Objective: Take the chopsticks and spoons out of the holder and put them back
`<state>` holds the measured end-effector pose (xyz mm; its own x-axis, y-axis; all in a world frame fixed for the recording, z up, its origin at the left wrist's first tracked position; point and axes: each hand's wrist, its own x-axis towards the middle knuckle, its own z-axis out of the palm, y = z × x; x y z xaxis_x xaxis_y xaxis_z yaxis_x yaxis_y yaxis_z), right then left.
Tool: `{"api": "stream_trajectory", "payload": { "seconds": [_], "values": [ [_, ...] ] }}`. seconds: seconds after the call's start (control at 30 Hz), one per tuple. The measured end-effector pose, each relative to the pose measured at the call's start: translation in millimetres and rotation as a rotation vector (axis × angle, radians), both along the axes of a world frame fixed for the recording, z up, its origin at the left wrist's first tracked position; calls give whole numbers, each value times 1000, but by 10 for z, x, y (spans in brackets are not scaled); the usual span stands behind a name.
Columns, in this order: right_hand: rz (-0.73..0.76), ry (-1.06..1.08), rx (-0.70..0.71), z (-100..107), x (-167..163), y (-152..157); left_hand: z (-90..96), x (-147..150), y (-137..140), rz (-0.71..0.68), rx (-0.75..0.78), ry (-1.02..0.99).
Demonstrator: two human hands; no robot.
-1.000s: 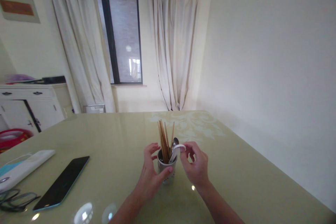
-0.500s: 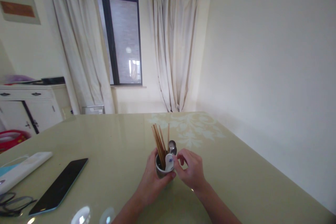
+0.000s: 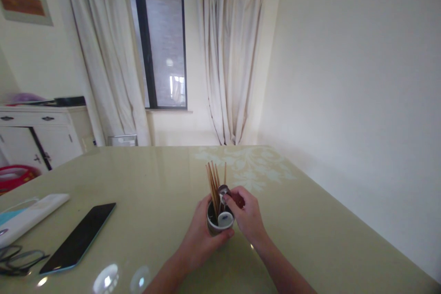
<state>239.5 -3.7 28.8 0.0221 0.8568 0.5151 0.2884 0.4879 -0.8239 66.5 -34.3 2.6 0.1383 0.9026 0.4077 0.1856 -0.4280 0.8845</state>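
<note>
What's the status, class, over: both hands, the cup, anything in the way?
Left hand around cup. Right hand at metal spoon, grip unclear. White spoon inside; wooden chopsticks may crowd it.

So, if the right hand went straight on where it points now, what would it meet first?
Most likely the metal spoon: the right hand seems to be touching it or very near. Just past it, the chopsticks stand in the cup; exact depth is unclear.

The left hand (image 3: pixel 199 233) and the right hand (image 3: pixel 249 215) are bare, with slim fingers (image 3: pixel 238 190) and narrow wrists (image 3: pixel 262 241), above slender forearms (image 3: pixel 284 270) uncovered as far as they show.
</note>
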Motion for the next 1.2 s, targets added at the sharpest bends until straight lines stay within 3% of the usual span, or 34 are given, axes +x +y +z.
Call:
{"api": "stream_trajectory", "payload": {
  "seconds": [0.13, 0.63, 0.83, 1.2],
  "values": [
    [21, 17, -31, -8, 27, 1, 29, 12, -13, -58, -36, 13],
    [129, 77, -90, -46, 47, 22, -52, -26, 112, -1, -72, -111],
    [271, 110, -108, -141, 63, 48, -38, -48, 131, -79, -81, -90],
    [237, 127, -173, -187, 21, 96, 23, -37, 90, -158, -86, -69]
  ]
}}
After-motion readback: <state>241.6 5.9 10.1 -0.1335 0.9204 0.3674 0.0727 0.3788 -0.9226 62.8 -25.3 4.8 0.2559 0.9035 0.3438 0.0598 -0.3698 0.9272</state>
